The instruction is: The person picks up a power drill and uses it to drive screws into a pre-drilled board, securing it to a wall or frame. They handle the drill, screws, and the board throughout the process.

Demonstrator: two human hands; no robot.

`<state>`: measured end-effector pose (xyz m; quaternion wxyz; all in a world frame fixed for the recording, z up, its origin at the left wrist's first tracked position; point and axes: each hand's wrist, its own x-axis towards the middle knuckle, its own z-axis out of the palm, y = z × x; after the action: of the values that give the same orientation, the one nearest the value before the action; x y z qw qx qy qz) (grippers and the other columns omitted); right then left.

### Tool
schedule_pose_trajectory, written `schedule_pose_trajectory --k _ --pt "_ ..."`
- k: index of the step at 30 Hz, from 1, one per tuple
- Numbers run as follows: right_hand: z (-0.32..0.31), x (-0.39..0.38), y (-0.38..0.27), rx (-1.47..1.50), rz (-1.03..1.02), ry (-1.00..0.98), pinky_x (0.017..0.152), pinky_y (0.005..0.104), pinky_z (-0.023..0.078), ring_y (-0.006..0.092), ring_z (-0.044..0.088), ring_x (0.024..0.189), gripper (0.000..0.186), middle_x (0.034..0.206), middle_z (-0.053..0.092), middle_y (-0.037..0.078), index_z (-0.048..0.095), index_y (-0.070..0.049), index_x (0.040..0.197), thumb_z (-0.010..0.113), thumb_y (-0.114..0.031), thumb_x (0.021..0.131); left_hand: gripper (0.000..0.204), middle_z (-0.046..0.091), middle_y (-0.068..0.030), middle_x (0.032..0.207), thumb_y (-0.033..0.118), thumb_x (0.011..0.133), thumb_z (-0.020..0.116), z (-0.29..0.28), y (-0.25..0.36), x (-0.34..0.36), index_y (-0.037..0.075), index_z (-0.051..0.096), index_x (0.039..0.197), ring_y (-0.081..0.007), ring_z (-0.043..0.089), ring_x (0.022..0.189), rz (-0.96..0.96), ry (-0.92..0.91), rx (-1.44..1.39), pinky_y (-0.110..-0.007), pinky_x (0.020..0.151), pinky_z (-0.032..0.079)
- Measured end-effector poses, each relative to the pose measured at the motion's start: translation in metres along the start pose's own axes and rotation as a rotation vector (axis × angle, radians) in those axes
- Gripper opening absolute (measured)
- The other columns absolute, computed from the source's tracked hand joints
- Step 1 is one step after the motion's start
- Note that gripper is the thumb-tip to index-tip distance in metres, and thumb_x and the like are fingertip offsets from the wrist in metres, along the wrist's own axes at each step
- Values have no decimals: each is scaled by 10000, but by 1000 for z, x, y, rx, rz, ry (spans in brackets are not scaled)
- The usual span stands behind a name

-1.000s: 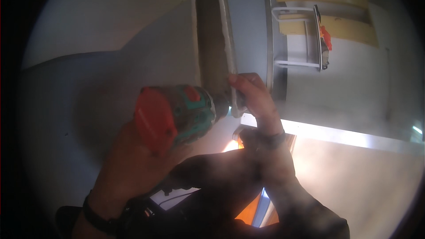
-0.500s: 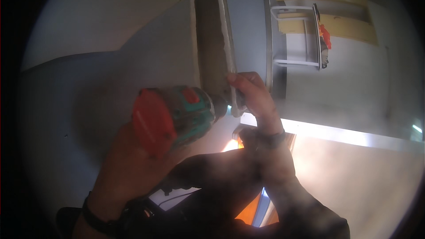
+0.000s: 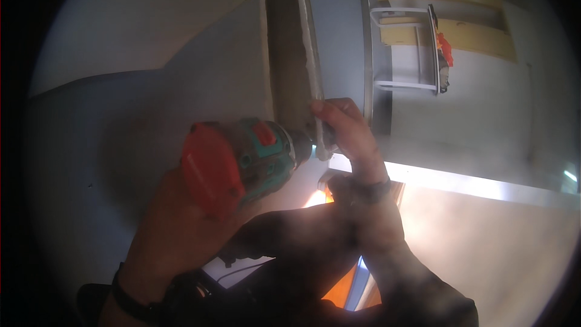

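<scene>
My left hand (image 3: pixel 175 221) is wrapped round a teal, red and black cordless drill (image 3: pixel 266 154). Its red end faces me and its dark chuck points to the right, at the lower end of a long dark channel-like strip (image 3: pixel 287 42) with rough whitish edges. The drill hides that contact spot, so whether a bit enters the strip cannot be seen. On the strip's right edge, near its lower end, my right hand (image 3: pixel 354 142) is closed, its thumb on the rim and the other fingers mostly out of sight behind.
At the upper right stands a white tubular frame (image 3: pixel 402 85) with a red item (image 3: pixel 445 50) on it, by pale yellow boards (image 3: pixel 472 39). A white ledge (image 3: pixel 460 183) crosses below. An orange-and-blue object (image 3: pixel 351 284) shows under my arms. Haze hangs at the lower right.
The drill has turned slightly in my left hand's grip, its red end shifting a little to the right. My right hand and the strip look unmoved.
</scene>
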<state>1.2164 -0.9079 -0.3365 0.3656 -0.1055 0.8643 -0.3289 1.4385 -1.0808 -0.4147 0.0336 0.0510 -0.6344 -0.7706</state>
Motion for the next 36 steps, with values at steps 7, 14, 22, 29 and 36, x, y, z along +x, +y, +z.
schedule_pose_trajectory --k 7,14,22,29,36 --pt "-2 1 5 -19 -21 9 410 240 373 81 503 440 396 547 552 14 656 -11 691 655 -331 924 395 680 -79 1020 74 811 744 1 -6 -1 26 582 1168 -171 660 928 -23 -44 51 -333 841 526" --pt "-4 -2 10 -73 -25 31 410 248 374 92 507 440 406 546 543 15 663 7 721 662 -349 917 425 670 -116 1122 116 779 784 -8 6 17 18 602 1150 -178 660 957 -64 -84 81 -299 880 503" --pt "7 -2 5 -24 0 47 416 250 377 93 508 441 407 545 542 17 658 11 722 660 -345 919 398 693 -97 1028 89 774 753 -8 1 5 12 613 1138 -189 669 939 -87 -102 107 -322 851 514" --pt "0 0 10 -45 -17 31 410 249 372 86 503 438 418 531 537 16 638 0 676 660 -337 922 342 681 -78 956 106 790 753 6 9 3 34 605 1089 -204 662 918 -122 -47 6 -345 844 514" --pt "7 -3 19 -17 -21 44 412 249 375 90 496 429 422 534 544 19 642 -2 671 659 -339 924 358 671 -87 954 135 800 761 7 14 -3 51 596 1106 -223 654 920 -91 1 47 -353 856 509"
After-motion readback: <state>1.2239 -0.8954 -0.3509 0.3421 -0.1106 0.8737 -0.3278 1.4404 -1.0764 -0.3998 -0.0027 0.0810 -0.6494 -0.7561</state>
